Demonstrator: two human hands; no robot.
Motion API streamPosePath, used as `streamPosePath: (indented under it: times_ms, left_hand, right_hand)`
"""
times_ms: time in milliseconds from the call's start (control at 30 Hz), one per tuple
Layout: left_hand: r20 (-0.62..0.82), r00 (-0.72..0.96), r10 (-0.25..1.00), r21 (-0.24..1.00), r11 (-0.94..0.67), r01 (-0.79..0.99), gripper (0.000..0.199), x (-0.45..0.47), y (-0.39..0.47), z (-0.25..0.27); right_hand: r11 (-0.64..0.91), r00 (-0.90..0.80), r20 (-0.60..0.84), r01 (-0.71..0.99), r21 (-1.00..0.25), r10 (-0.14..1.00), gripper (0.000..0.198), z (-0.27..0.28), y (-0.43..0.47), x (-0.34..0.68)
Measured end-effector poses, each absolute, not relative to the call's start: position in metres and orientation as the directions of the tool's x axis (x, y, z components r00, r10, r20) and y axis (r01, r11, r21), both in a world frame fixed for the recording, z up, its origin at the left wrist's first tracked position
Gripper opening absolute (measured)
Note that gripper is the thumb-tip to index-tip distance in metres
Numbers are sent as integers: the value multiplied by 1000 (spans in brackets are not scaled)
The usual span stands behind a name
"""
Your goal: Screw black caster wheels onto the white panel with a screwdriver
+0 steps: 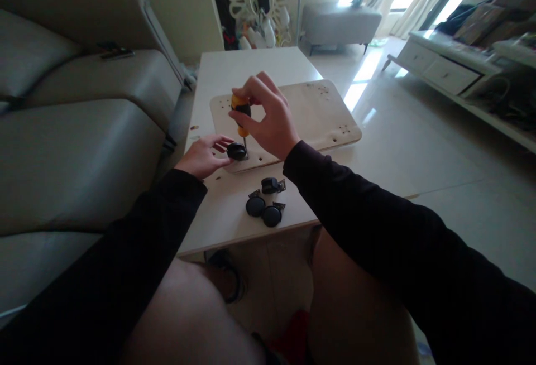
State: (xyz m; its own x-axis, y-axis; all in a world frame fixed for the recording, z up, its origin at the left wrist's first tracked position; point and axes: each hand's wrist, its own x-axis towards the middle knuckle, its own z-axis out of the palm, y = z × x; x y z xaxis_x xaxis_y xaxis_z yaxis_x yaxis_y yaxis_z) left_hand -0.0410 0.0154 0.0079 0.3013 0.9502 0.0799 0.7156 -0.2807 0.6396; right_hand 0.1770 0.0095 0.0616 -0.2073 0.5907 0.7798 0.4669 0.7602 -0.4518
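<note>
My right hand is closed around the yellow and black handle of a screwdriver. Its shaft points down to the mounting plate of a black caster wheel at the near left corner of a wooden board. With thumb and fingers, my left hand grips that caster from its left side. The board lies flat and has groups of small holes at its corners. Any screw under the screwdriver tip is too small to make out.
Three loose casters, among them a black caster, lie near the front edge of the white table. A grey sofa stands close on the left. Farther off are a grey bench and a white cabinet.
</note>
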Motion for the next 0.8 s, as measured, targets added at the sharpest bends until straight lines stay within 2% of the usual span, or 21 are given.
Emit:
streamPosePath:
  times_ms: [67,233,367,467,800]
  left_hand:
    - [82,296,952,641,-278,716,47,-41,16,8]
    - [99,276,956,651,-272,709,44,-41,16,9]
    - [107,257,960,649,-263,714,46,-40,15,9]
    - [95,261,961,655,-258,711,47,-41,15,8]
    - [112,288,951,702,-281,655,43,-37,9,6]
  right_hand:
    - [760,-185,782,444,-474,595,11,60,10,179]
    - [779,-220,760,332,-531,612,31,54,14,182]
    - [744,-171,757,410,-528,631,17,53,17,184]
    - [727,-133,760,432,-533,636,16,52,18,184]
    - [775,-138,766,193,-601,628,22,48,15,184]
